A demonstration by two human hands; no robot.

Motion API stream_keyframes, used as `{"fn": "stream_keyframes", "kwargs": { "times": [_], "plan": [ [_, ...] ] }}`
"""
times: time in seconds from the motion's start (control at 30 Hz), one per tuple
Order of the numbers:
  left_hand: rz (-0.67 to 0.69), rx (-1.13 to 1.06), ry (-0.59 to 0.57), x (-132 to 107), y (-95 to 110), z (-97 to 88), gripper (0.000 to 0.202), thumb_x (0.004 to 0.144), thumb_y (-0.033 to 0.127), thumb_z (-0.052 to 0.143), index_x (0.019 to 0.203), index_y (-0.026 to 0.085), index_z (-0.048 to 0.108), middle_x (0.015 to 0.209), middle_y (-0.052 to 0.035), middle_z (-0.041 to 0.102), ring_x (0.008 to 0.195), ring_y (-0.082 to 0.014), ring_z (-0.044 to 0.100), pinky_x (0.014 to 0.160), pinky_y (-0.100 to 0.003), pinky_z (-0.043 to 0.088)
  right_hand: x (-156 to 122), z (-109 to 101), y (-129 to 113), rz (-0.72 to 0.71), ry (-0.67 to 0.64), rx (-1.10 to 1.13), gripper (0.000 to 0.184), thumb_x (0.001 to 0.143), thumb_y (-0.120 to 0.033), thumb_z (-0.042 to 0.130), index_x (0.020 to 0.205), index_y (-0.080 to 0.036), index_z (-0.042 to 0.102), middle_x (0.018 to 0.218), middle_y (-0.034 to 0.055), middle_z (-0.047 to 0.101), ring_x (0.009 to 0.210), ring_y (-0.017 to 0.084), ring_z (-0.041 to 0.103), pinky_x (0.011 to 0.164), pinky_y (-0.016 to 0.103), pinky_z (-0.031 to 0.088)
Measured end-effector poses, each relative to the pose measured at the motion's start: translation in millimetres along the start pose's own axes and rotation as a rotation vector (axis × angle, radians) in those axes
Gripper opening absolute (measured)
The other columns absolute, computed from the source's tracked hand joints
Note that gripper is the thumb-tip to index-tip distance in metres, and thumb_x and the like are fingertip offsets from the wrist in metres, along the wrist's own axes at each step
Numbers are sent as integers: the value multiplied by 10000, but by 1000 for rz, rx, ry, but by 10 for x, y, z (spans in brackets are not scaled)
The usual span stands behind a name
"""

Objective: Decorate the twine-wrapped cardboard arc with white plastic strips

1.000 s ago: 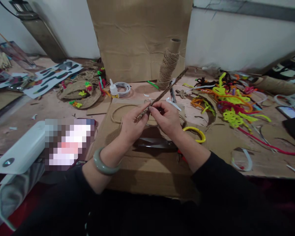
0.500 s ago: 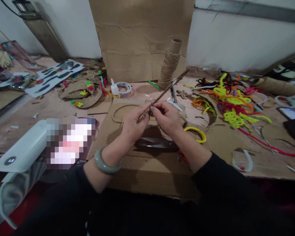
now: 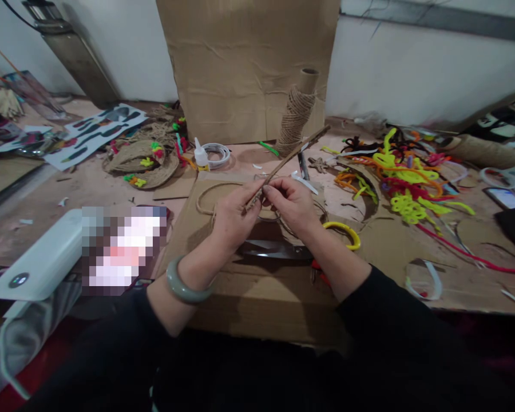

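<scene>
My left grip (image 3: 232,220) and right grip (image 3: 292,206) both pinch closed on the lower end of a twine-wrapped stick (image 3: 289,160), angled up over the scissors (image 3: 274,250).

You get no readable text here. The white device (image 3: 38,260) at your left has a small round display (image 3: 19,280), but its marks are too small to read. The patch beside it is pixelated. The printed sheet (image 3: 96,133) shows dark shapes only, no letters. The glue bottle (image 3: 199,154) label is too blurred to read.
</scene>
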State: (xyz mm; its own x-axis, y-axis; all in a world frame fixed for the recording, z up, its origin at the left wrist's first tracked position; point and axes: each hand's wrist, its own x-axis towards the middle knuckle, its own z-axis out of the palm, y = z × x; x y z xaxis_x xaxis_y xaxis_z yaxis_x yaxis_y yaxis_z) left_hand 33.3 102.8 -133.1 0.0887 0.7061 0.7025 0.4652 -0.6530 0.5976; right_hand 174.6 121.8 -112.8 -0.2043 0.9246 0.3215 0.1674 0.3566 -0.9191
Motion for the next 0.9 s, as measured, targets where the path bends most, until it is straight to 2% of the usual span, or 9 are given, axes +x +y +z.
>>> {"fn": "stream_keyframes", "kwargs": {
  "times": [0.2,0.4,0.57,0.73,0.8,0.9],
  "plan": [
    [-33,5,-28,6,16,-6,347,828,144,539,1144,213,663,1118,-54,715,992,-174,674,903,-309,521,29,8,24,71,3,63,164,775,-342,574,743,-182,552,620,-33,553,558,88,519,519,220,439],
    [-104,-86,-12,-1,27,5,316,828,154,536,1110,181,676,1096,-79,722,977,-185,681,892,-330,524,17,-22,19,34,-34,-14,199,808,-371,571,775,-176,566,650,-25,568,585,93,522,556,231,434],
    [-272,-200,3,24,39,1,248,827,240,563,1018,150,693,968,-80,745,876,-190,690,824,-319,539,-23,-58,-13,-156,60,-290,153,847,-307,551,786,-178,604,690,-7,615,634,114,544,619,255,434],
    [-496,-240,-19,81,20,-35,189,791,287,610,879,141,692,860,-64,734,800,-199,665,768,-325,529,-46,-137,-59,-409,96,-573,148,881,-223,506,877,-196,651,860,45,677,817,160,609,762,298,469],
    [-571,-321,-19,93,21,-42,200,768,293,628,877,136,686,844,-56,730,771,-189,660,723,-303,527,-54,-155,-73,-448,74,-658,186,901,-212,480,922,-196,664,912,62,682,872,169,618,782,300,472],
    [-610,-396,-17,96,36,-42,182,746,287,634,845,141,682,800,-32,720,713,-163,645,663,-269,513,-64,-160,-82,-457,45,-759,207,915,-229,474,959,-200,674,944,66,681,887,172,623,757,289,474]
  ]
}}
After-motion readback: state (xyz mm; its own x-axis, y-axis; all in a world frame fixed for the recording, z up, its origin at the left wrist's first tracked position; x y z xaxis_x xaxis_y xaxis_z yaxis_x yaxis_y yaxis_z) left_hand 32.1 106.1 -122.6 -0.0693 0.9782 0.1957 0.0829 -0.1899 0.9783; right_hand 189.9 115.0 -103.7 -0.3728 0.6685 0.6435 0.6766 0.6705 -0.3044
